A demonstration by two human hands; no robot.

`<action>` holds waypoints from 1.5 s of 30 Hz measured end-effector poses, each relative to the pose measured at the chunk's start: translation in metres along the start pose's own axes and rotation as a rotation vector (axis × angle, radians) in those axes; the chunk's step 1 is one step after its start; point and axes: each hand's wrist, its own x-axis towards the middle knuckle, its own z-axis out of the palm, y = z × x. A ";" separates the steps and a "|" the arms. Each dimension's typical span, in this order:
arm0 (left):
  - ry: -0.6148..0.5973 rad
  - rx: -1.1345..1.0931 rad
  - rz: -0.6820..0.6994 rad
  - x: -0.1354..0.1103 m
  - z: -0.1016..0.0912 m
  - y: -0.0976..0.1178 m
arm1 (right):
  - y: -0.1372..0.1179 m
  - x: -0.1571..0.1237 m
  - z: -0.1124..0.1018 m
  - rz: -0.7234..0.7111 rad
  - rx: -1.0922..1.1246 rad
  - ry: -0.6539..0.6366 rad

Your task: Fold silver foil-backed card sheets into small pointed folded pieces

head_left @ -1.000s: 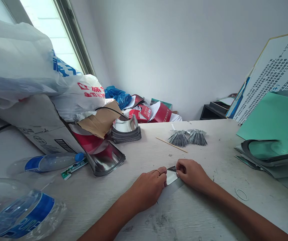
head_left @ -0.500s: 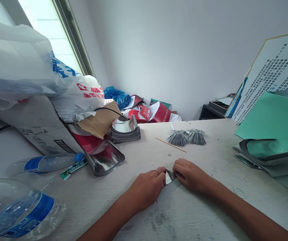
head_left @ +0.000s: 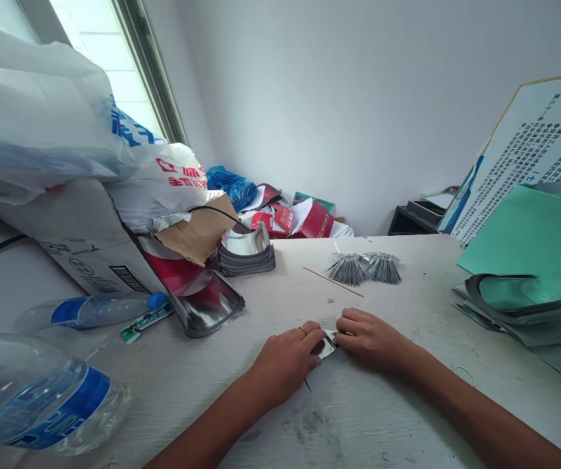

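Both my hands rest on the white table and pinch a small silver foil sheet between them. My left hand, with a ring on one finger, has its fingers closed on the sheet's left edge. My right hand presses closed fingers on its right edge. Only a small shiny strip of the sheet shows between the fingers. Two pleated silver fans lie farther back, beside a thin wooden stick.
A cardboard box with plastic bags fills the left. Two plastic bottles lie at the near left. Stacks of curved foil pieces sit at the back and others on the right, by a green folder.
My hands have drawn closer together over the foil sheet. Less of the sheet shows now than a second ago.
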 end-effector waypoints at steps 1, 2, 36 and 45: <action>0.013 0.011 0.009 0.000 0.001 0.000 | 0.000 0.000 -0.001 -0.006 -0.005 0.000; 0.026 0.025 0.023 0.000 0.002 0.000 | 0.000 0.000 -0.001 -0.012 -0.009 0.000; 0.007 0.116 0.080 0.003 0.009 -0.005 | 0.002 -0.005 -0.014 0.287 0.375 -0.025; -0.007 0.097 0.076 0.001 0.006 -0.003 | 0.002 -0.007 -0.014 0.295 0.428 -0.023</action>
